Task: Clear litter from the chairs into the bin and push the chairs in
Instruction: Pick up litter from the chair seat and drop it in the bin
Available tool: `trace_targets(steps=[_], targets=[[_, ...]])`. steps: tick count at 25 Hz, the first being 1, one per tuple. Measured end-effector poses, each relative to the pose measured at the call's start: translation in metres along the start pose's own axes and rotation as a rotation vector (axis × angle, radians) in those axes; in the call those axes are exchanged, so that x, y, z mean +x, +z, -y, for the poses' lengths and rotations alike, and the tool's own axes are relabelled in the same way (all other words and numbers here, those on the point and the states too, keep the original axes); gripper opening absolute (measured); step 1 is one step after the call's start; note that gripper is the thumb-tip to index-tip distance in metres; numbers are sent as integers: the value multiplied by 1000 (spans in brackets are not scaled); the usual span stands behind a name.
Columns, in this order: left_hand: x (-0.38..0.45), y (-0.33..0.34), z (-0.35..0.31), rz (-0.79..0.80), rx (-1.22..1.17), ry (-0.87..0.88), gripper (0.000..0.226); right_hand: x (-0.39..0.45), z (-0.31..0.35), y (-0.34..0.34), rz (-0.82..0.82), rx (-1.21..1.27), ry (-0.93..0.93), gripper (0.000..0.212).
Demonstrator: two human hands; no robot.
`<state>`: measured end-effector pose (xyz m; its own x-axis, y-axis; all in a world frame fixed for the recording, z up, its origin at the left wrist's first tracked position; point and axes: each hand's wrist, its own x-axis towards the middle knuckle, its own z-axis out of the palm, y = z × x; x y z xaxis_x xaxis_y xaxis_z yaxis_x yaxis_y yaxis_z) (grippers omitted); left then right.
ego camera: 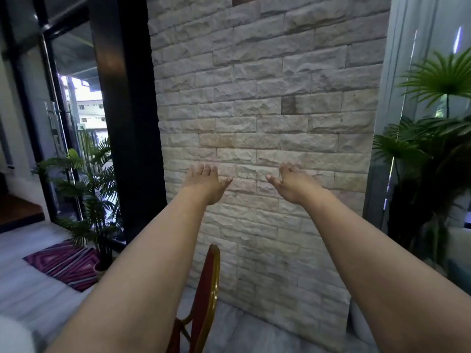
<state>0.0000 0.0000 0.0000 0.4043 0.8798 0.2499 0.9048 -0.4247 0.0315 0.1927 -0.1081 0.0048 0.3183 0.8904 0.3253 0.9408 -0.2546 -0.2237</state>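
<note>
Both arms are stretched forward toward a stone-brick wall (267, 110), the left hand (206, 179) and right hand (293, 182) spread flat, nothing held. A red chair with a gold frame (207, 296) is seen low between the forearms, near the wall. Potted palms (94, 189) are seen at either side.

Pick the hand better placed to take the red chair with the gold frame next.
Left, probably. The red-padded, gold-framed chair stands low in view, right beside the left forearm, while the right arm is farther off. Both the left hand and right hand are stretched forward, open and holding nothing.
</note>
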Motion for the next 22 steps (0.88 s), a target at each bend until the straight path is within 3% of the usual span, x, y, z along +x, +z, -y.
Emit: trace_targets(steps=[4, 13, 22], targets=[[-17, 33, 9, 85, 39, -17, 78, -9, -8, 37, 104, 4, 23, 73], [-112, 142, 28, 181, -165, -115, 73, -56, -25, 167, 282, 95, -33, 68], [-274, 267, 89, 346, -338, -537, 63, -144, 27, 295, 591, 244, -256, 70]])
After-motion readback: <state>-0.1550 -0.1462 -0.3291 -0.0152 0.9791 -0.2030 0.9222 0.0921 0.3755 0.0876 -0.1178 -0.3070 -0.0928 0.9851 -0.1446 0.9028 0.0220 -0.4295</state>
